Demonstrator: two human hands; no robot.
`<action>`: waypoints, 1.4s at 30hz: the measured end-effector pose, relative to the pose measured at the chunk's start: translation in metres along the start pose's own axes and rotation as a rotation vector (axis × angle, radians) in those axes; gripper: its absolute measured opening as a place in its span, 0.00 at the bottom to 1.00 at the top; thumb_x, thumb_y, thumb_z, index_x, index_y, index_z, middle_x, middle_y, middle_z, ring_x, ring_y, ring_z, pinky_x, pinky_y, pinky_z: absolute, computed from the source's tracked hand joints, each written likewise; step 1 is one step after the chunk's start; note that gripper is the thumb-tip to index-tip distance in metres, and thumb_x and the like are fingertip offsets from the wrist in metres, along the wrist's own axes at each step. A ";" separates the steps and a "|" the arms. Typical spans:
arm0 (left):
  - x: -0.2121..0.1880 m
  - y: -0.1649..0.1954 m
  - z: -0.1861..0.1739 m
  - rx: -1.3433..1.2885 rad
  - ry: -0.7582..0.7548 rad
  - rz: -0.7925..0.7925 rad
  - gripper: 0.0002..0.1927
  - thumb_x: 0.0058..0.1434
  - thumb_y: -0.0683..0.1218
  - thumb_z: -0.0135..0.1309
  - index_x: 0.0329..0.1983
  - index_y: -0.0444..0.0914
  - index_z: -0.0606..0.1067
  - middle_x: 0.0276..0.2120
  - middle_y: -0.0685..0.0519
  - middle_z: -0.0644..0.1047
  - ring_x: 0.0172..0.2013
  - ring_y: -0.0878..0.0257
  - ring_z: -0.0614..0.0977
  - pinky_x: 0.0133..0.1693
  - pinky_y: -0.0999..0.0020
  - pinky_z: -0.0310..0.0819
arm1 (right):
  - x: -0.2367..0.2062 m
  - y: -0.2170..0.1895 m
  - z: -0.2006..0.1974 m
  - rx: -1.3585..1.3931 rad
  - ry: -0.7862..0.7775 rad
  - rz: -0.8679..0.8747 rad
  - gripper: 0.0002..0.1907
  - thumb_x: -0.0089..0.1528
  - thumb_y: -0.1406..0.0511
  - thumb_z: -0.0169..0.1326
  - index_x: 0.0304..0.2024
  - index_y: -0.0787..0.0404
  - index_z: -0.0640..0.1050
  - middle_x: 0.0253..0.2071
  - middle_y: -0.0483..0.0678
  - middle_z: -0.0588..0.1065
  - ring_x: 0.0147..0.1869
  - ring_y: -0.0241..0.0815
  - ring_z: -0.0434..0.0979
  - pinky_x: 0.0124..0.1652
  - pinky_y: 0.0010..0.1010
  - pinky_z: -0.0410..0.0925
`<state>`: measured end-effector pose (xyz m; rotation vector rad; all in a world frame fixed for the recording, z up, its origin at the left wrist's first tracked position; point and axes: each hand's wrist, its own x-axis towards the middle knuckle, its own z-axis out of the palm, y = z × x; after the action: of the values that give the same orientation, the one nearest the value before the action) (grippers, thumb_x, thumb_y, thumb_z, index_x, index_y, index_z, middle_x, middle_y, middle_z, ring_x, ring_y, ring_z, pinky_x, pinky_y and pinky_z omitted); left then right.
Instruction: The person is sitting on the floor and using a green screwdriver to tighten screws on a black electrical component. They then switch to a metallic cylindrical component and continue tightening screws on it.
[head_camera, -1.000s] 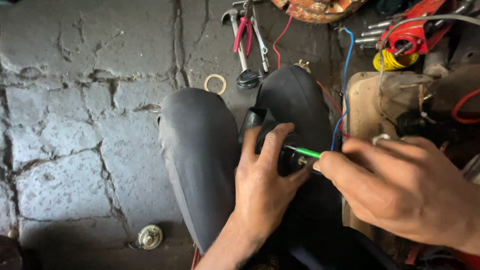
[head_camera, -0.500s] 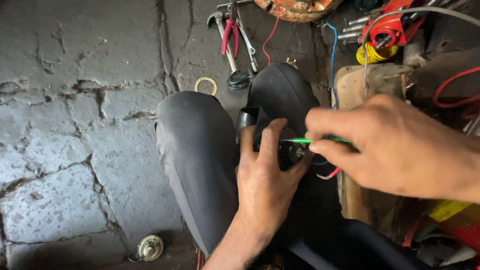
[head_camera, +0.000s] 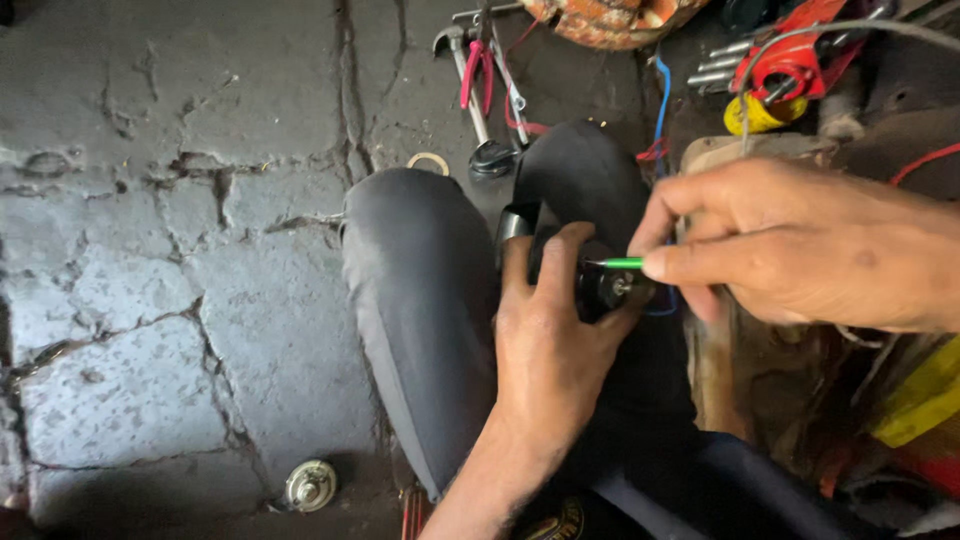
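Observation:
My left hand (head_camera: 548, 350) rests on my dark-trousered knees (head_camera: 420, 300) and grips a small black cylindrical part (head_camera: 605, 290) with a metal end. My right hand (head_camera: 800, 245) reaches in from the right and pinches a thin green-handled tool (head_camera: 618, 263) whose tip points at the top of that part. The rest of the black part is hidden under my left fingers.
Cracked concrete floor (head_camera: 150, 250) spreads to the left. Pliers with pink grips (head_camera: 478, 65), a hammer and wrenches lie at the top. A metal ring (head_camera: 430, 160) and a round metal cap (head_camera: 310, 485) lie on the floor. Red, yellow and blue wires and clutter fill the right side.
My right hand has shifted up and rightward, and the green tool now lies flatter with its tip at the black part. My left hand keeps the same grip.

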<state>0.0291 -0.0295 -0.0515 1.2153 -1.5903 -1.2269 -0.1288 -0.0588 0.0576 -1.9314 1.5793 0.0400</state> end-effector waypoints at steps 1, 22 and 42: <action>0.000 0.000 0.000 0.014 0.014 0.011 0.33 0.50 0.45 0.71 0.58 0.41 0.72 0.55 0.36 0.72 0.45 0.39 0.82 0.41 0.54 0.80 | 0.004 -0.001 -0.002 0.048 -0.094 0.137 0.12 0.62 0.55 0.58 0.42 0.54 0.79 0.22 0.45 0.72 0.23 0.35 0.71 0.23 0.26 0.65; 0.010 0.001 0.001 0.034 0.105 -0.050 0.34 0.44 0.45 0.72 0.56 0.40 0.75 0.48 0.35 0.75 0.43 0.39 0.82 0.41 0.55 0.80 | 0.025 0.008 0.074 1.146 1.003 -0.564 0.32 0.73 0.44 0.39 0.25 0.60 0.66 0.24 0.48 0.64 0.27 0.42 0.59 0.30 0.32 0.57; 0.021 0.010 0.009 0.059 0.118 -0.153 0.31 0.44 0.48 0.72 0.52 0.39 0.76 0.45 0.40 0.76 0.40 0.44 0.83 0.40 0.57 0.80 | 0.040 0.036 0.072 1.847 0.607 -0.522 0.35 0.77 0.43 0.36 0.28 0.65 0.61 0.18 0.49 0.57 0.23 0.37 0.52 0.23 0.29 0.51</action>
<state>0.0138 -0.0470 -0.0437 1.4426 -1.4789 -1.1859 -0.1241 -0.0617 -0.0328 -0.6556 0.5890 -1.6616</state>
